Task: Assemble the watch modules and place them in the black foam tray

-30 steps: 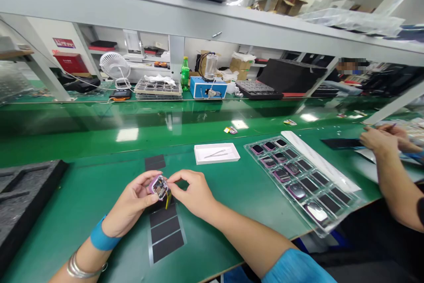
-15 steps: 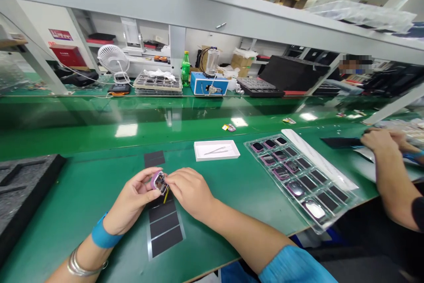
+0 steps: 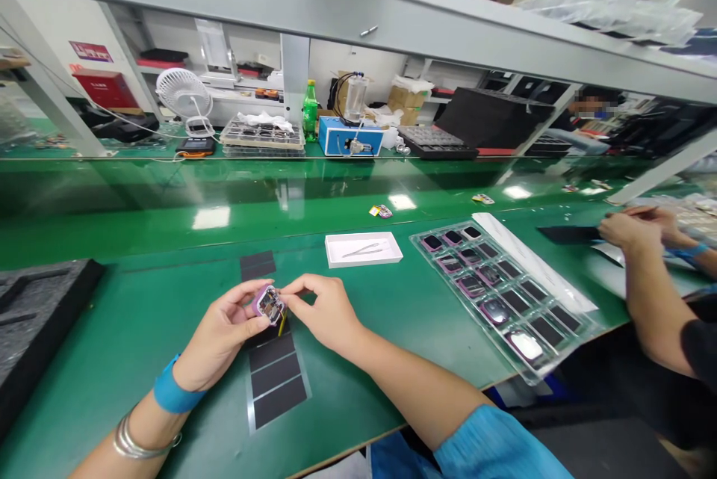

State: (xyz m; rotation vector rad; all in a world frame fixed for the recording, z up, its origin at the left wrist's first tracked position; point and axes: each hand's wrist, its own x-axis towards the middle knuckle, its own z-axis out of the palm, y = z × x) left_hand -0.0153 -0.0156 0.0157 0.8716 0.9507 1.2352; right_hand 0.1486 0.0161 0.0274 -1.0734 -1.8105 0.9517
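My left hand (image 3: pixel 219 331) holds a purple smartwatch case (image 3: pixel 270 305) between thumb and fingers, its opened side with small electronic parts turned up. A short yellow strip (image 3: pixel 282 325) hangs from the case's lower right. At the case's right edge, my right hand (image 3: pixel 329 311) has thumb and forefinger pinched together; whatever sits between these fingertips is too small to make out. Beneath both hands, a clear strip with black rectangular pieces (image 3: pixel 278 398) lies on the green table, partly hidden by the left hand and the case.
Tweezers (image 3: pixel 361 249) lie in a white box lid (image 3: pixel 364 261) beyond my hands. To the right, a clear tray (image 3: pixel 541 374) holds several watch cases and black pieces. A black foam tray (image 3: pixel 67 322) stands left. At far right, a co-worker's hands (image 3: pixel 632 229) handle a dark sheet.
The case has tilted, showing more of its inside. My right hand has shifted slightly at its edge, fingers still pinched. The view has moved a little.
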